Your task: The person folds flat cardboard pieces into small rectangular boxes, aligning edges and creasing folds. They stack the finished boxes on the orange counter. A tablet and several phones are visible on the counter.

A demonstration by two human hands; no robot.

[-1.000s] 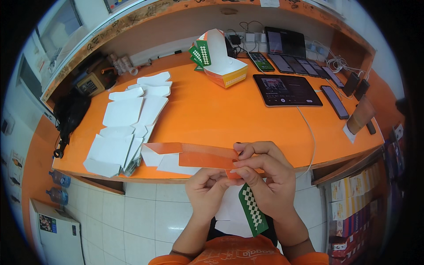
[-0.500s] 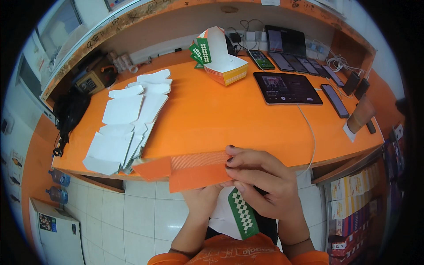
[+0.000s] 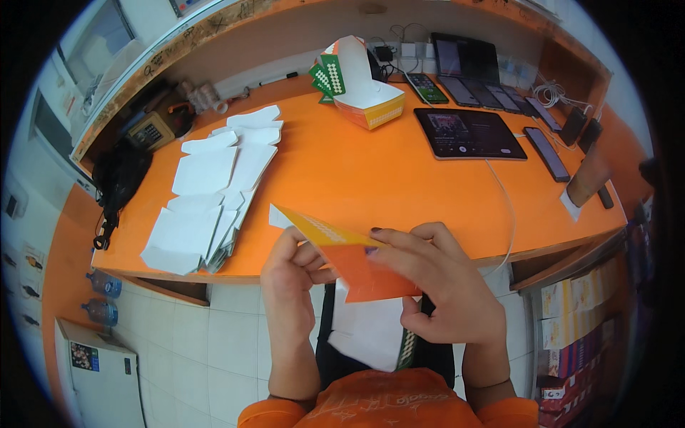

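Between my hands, above the desk's near edge, is a partly folded cardboard food box (image 3: 374, 274) with orange and yellow outer panels. Its white inside and a green patterned flap hang down toward my lap. My left hand (image 3: 289, 267) grips its left side with fingers curled behind the panel. My right hand (image 3: 449, 285) holds the right side, fingers over the top and thumb below. A stack of flat white box blanks (image 3: 207, 192) lies on the left of the orange desk (image 3: 328, 178). Folded boxes (image 3: 371, 103) stand nested at the back.
A tablet (image 3: 467, 133) with a white cable lies on the right, near several phones (image 3: 546, 153) and chargers. A brown cup-shaped thing (image 3: 589, 178) is at the right edge. A black bag (image 3: 118, 171) and a small safe (image 3: 150, 133) sit at the left.
The box has turned and tilted, so a yellow panel now shows along its top. My left hand has moved from beneath it up to its left side.
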